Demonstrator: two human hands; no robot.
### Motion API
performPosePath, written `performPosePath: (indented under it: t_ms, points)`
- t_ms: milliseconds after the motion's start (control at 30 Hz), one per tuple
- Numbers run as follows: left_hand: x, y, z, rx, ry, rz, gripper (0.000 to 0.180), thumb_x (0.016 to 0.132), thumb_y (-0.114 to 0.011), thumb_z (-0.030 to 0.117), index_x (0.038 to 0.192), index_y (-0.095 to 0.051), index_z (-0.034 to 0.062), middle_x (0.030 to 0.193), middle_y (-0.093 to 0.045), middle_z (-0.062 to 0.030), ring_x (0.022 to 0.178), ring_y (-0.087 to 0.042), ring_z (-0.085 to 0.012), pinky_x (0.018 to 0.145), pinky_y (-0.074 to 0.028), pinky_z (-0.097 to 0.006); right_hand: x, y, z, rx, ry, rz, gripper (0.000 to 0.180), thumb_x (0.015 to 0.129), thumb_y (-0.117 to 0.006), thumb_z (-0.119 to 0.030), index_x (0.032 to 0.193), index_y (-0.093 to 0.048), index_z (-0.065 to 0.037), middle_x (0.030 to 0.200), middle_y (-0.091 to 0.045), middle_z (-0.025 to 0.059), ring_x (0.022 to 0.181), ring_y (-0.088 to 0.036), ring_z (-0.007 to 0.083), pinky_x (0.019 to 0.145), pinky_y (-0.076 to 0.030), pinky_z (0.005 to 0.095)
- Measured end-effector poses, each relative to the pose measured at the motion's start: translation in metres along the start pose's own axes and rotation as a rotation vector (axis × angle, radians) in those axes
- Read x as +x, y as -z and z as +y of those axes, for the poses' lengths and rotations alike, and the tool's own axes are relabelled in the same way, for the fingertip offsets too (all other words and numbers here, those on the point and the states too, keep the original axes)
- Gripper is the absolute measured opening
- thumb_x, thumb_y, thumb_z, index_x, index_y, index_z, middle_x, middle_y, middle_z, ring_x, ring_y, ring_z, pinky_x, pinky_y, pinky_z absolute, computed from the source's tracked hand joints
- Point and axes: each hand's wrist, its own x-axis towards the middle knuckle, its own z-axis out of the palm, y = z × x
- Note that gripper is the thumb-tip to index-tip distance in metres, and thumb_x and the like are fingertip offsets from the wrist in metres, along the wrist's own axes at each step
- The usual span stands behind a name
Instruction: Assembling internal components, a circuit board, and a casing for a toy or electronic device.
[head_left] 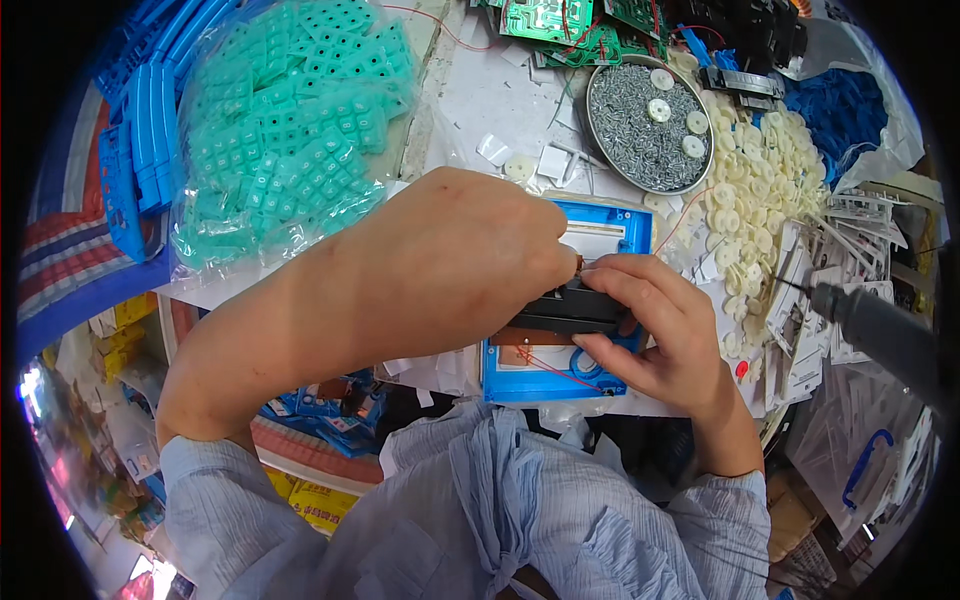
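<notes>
A long black plastic part [568, 312] lies across an open blue plastic casing [636, 386] at the middle of the workbench. My right hand [665, 325] holds the black part at its right end, thumb below and fingers above. From the left, my left hand [480, 255] reaches over the same part with its fingers curled in. Its fingertips are mostly hidden behind the hand, and what they pinch is too small to name. Thin red wires [560, 371] and a brown board [515, 357] show inside the casing below the black part.
Bagged green keypads [290, 130] lie at the left, beside stacked blue casings [150, 140]. Behind the right hand stand a round tray of screws [594, 110] and a pile of cream discs [750, 190]. Circuit boards [545, 20] sit at the back; a dark screwdriver-like tool [870, 325] juts in from the right.
</notes>
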Motion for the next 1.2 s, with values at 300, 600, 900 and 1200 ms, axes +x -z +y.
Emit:
performPosePath:
  t_ms: [300, 600, 900, 1200]
  points:
    - [0.002, 0.005, 0.0, -0.012, -0.019, 0.003, 0.007, 0.08, -0.066, 0.01, 0.086, -0.067, 0.0073, 0.079, -0.059, -0.0088, 0.079, -0.065, -0.0323, 0.069, -0.052, -0.043, 0.003, -0.001, 0.0, -0.006, 0.005, 0.003, 0.049, 0.077, -0.084, -0.012, 0.121, -0.065, -0.001, 0.114, -0.068, 0.0181, 0.096, -0.071, 0.0348, 0.081, -0.06, 0.0395]
    - [0.002, 0.01, 0.003, 0.091, -0.014, -0.121, 0.007, 0.081, -0.064, 0.012, 0.085, -0.064, 0.0073, 0.084, -0.058, -0.0074, 0.084, -0.065, -0.0279, 0.072, -0.052, -0.04, 0.005, -0.002, -0.001, -0.023, -0.014, 0.003, 0.048, 0.077, -0.084, -0.013, 0.119, -0.066, -0.001, 0.113, -0.069, 0.0178, 0.095, -0.071, 0.0344, 0.08, -0.06, 0.0393]
    - [-0.003, 0.011, 0.01, 0.177, -0.006, -0.129, 0.008, 0.082, -0.064, 0.014, 0.086, -0.062, 0.007, 0.084, -0.058, -0.006, 0.082, -0.065, -0.0242, 0.068, -0.052, -0.037, 0.006, -0.003, -0.003, -0.069, 0.023, 0.011, 0.048, 0.077, -0.085, -0.013, 0.119, -0.066, -0.001, 0.111, -0.068, 0.0176, 0.093, -0.072, 0.0333, 0.077, -0.06, 0.0386]
    - [-0.016, 0.002, 0.037, 0.145, 0.164, -0.085, 0.015, 0.08, -0.063, 0.01, 0.091, -0.062, 0.0004, 0.086, -0.055, -0.0107, 0.077, -0.061, -0.0259, 0.063, -0.05, -0.038, 0.016, -0.001, -0.012, -0.07, 0.02, -0.068, 0.046, 0.078, -0.08, -0.012, 0.121, -0.066, -0.005, 0.106, -0.064, 0.0132, 0.084, -0.069, 0.031, 0.07, -0.059, 0.0383]
